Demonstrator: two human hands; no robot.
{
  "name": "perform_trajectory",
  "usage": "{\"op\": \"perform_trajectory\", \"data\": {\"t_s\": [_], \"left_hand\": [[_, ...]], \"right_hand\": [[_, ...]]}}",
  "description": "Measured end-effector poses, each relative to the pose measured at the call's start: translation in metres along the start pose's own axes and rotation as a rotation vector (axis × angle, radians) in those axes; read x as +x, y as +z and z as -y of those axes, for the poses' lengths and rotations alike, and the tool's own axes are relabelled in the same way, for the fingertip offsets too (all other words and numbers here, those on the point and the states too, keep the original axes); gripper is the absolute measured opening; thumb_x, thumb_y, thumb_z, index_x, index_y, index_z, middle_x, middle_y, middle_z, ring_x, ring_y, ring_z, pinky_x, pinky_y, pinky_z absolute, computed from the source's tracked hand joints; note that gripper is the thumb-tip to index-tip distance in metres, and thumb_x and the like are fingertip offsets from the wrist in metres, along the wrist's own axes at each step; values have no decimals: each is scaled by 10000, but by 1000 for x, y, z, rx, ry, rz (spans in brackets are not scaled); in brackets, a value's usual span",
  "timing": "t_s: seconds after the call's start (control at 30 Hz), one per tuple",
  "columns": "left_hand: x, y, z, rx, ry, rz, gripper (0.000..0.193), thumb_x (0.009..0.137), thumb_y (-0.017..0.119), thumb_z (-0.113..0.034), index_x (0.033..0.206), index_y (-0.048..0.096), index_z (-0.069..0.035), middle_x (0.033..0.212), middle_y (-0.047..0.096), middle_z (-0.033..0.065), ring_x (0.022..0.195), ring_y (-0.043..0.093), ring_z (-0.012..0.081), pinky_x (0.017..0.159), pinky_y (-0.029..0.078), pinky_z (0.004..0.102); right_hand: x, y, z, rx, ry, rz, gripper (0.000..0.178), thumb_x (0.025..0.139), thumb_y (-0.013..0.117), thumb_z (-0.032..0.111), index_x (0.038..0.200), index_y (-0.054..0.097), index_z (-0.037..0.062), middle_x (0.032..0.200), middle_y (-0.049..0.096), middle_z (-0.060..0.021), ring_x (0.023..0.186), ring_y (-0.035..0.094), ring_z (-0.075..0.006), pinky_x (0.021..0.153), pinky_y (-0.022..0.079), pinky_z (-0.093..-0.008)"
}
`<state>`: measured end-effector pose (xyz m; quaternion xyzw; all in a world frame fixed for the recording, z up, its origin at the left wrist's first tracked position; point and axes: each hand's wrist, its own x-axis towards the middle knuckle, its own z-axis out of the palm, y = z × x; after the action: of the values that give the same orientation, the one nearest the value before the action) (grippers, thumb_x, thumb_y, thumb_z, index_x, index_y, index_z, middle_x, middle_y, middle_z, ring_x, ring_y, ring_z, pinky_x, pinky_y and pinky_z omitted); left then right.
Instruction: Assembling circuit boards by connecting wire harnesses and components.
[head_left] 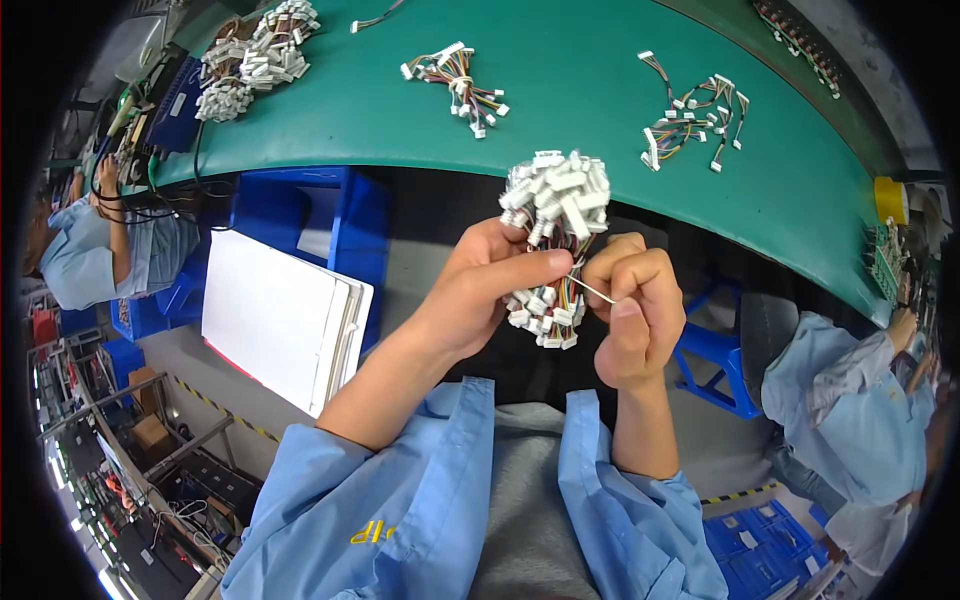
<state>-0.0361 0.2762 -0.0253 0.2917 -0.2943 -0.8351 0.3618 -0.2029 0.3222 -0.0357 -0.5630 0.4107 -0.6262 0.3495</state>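
A thick bundle of short wire harnesses [565,200] with white plug connectors at both ends is held up in front of me, just off the table's near edge. My left hand [480,280] is wrapped round its middle from the left, the thumb pressed across the wires. A thin white tie [590,290] runs from the bundle's middle to my right hand [640,310], which pinches its end between thumb and curled fingers. Connectors stick out above and below my left hand. Its fingertips are hidden behind the bundle.
On the green table [570,90] lie a small tied harness bunch [460,85], loose harnesses [700,120] and a large connector pile [260,60]. A white board [270,310] and blue bins [360,220] stand left below the table. Co-workers sit at left [120,250] and right [850,400].
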Motion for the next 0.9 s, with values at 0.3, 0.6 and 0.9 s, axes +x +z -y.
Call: {"op": "perform_trajectory", "data": {"t_s": [0.3,0.6,0.9], "left_hand": [[-1,7,-13,108,277,-199,402,925,717,-62,1302,609,24,1088,736,121,912,671,132,797,525,243],[6,5,5,317,424,-362,391,912,742,-41,1269,597,25,1107,733,121,916,678,139,810,533,256],[8,6,8,354,508,-408,372,919,744,-53,1254,604,24,1093,728,113,898,685,145,799,529,250]], "right_hand": [[7,-18,34,-448,41,184,105,765,680,-2,850,678,59,697,553,-8,639,421,-133,764,387,-324],[3,18,48,-443,-225,222,170,715,715,-27,839,718,89,636,537,22,552,420,-152,814,393,-353],[-6,26,52,-689,-366,229,116,771,693,-2,815,678,104,773,618,1,627,511,-164,824,436,-373]]}}
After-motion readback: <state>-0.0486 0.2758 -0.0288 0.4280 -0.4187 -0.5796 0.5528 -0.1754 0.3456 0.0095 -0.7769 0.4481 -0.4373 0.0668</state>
